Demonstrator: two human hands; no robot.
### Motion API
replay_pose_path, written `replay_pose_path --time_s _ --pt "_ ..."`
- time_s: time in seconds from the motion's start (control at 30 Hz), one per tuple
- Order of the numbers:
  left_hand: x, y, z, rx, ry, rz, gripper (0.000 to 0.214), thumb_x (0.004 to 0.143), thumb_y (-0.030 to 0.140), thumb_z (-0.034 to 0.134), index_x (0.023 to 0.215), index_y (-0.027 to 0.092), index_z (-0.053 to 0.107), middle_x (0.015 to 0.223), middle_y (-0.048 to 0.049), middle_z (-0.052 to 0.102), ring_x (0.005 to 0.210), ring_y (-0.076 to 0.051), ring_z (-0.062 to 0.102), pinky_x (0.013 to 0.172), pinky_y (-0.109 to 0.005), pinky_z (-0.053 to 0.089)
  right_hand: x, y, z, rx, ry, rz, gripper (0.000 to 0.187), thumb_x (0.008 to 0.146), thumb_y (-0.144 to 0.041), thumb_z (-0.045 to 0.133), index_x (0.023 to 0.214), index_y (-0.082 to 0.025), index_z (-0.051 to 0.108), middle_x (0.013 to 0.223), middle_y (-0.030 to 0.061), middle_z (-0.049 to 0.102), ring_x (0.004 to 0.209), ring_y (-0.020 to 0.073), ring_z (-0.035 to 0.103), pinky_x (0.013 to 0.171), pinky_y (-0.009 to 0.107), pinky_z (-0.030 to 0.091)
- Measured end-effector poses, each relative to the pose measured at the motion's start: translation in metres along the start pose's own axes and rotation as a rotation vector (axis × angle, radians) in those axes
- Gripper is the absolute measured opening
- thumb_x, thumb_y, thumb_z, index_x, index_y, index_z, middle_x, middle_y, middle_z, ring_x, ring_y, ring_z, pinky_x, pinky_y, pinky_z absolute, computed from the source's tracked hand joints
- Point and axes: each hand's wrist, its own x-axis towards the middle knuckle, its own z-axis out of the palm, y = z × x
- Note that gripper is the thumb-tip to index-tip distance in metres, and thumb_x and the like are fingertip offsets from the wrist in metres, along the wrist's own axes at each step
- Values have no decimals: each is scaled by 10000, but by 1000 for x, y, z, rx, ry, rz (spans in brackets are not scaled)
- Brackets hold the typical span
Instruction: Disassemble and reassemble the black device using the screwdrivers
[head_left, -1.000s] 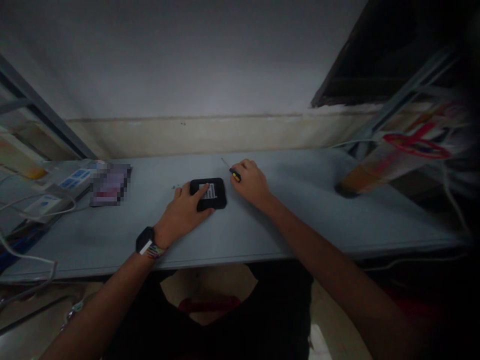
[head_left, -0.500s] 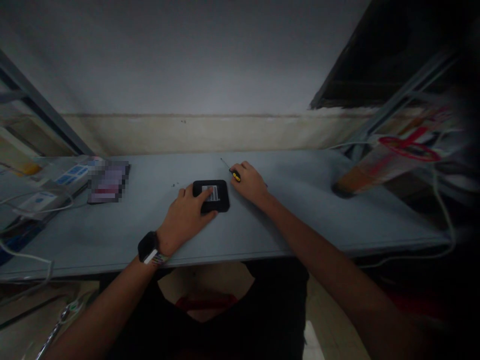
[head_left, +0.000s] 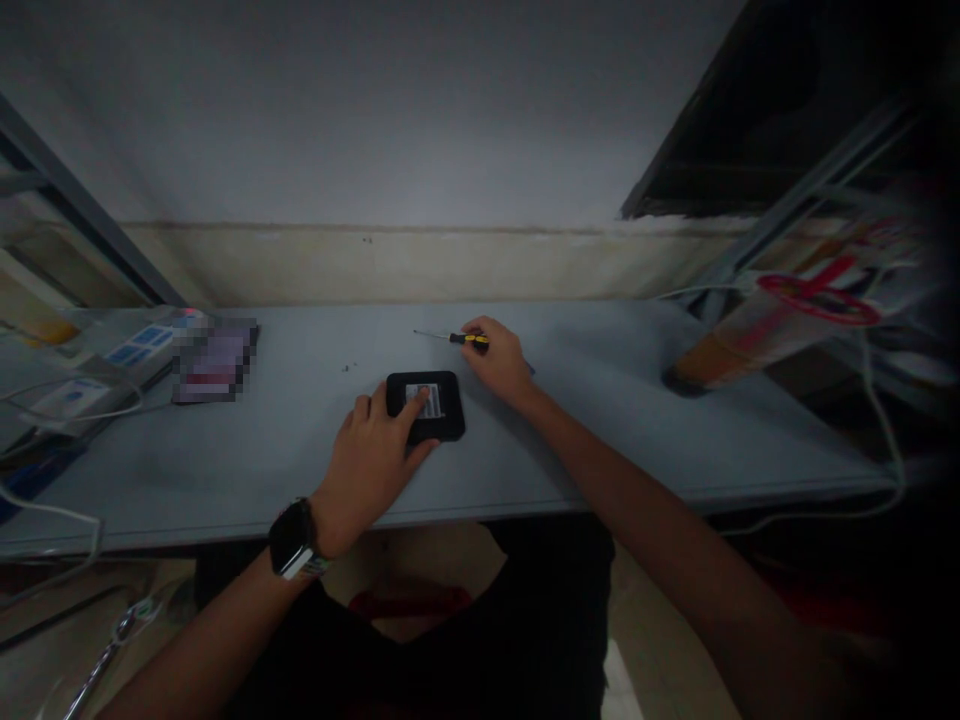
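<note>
A flat black square device [head_left: 451, 421] with rounded corners and a pale printed label lies on the grey-blue table. My left hand [head_left: 369, 450] grips its left side, one finger resting on the label and the thumb along the near edge. Behind and to the right of the device, my right hand [head_left: 496, 362] is closed around the black-and-yellow handle of a screwdriver [head_left: 457, 339]. The screwdriver's thin shaft points left, apart from the device. Under the right hand's far side, the edge of a small dark thing shows, too hidden to name.
Tiny dark bits [head_left: 347, 368] lie left of the device. Farther left are a blurred-out phone [head_left: 216, 362] and a white power strip [head_left: 142, 350] with cables. A tall cup [head_left: 739, 345] with a red rim stands at right. A wall closes off the back.
The black device has slid slightly toward me with my left hand. The screwdriver has turned from pointing up-left to nearly level, its tip farther left, and more of its handle shows.
</note>
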Motion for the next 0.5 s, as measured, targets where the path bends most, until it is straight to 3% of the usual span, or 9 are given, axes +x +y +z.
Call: replay_pose_path --time_s 0.13,0.23,0.3,0.37,0.5 --pt "7 -2 3 8 11 4 632 1045 457 651 1629 265 506 1589 -246 499 1309 -447 570 1066 -616 543 1 3 2 224 -48 99 180 899 -282 567 1043 -208 644 954 70 724 829 212 682 839 393 563" --pt "-4 -3 7 35 11 38 712 1044 458 658 1671 215 425 1663 -281 419 1380 -475 544 1097 -635 524 -1 2 5 400 -157 138 243 913 -374 604 1091 -212 644 873 29 712 685 169 653 702 333 560" --pt "-21 -3 11 23 21 113 865 1024 575 661 1711 175 321 1727 -297 320 1482 -521 458 1147 -663 485 -2 -1 8 490 -211 128 261 891 -408 671 1078 -225 663 899 27 734 733 167 679 736 328 570" --pt "-40 -2 17 6 25 179 889 1039 617 616 1737 219 239 1782 -265 224 1534 -509 421 1159 -654 491 -2 -5 11 555 -247 105 250 863 -403 734 1043 -235 694 941 34 762 827 185 710 816 349 578" --pt "-68 1 34 48 110 169 860 1069 612 555 1737 182 226 1816 -256 105 1601 -486 352 1183 -621 498 -2 -11 16 640 -301 62 217 851 -368 801 1021 -243 749 1069 54 803 1000 220 732 956 398 565"
